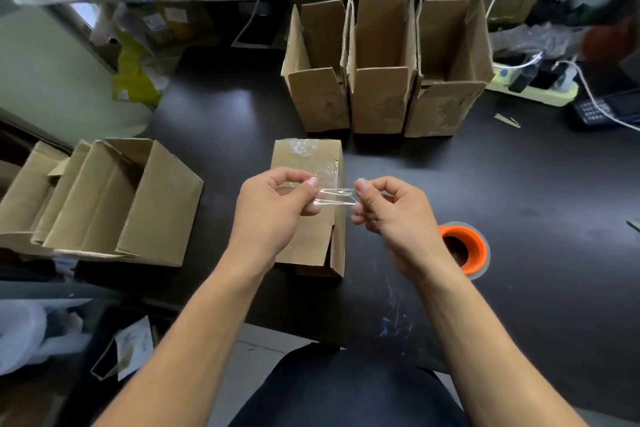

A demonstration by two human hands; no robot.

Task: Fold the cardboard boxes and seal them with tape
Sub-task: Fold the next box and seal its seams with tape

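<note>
- three open-topped cardboard boxes (384, 80) are stood upright in a row on the dark worktop (519, 184), well beyond the grip.
- a stack of opened boxes (104, 201) is laid on its side well to the left of the grip, at the worktop's edge.
- an orange-cored tape roll (465, 250) is set flat just right of the right wrist and is partly hidden by it.
- a power strip (533, 87) and white cables are seen far off to the right.
- the box being sealed (308, 156) is laid directly beneath the grip, its long axis pointing away from the person; crinkled clear tape is seen at its far end, and a flap is left loose at the near end. its middle is hidden by both hands.
- a short strip of clear tape (337, 196) is held stretched crosswise above that box, its long axis running left to right.
- one end of the strip is pinched between thumb and forefinger of the left hand (273, 204); the other end is pinched likewise by the right hand (391, 208). both grips are closed on the strip, the remaining fingers curled.
</note>
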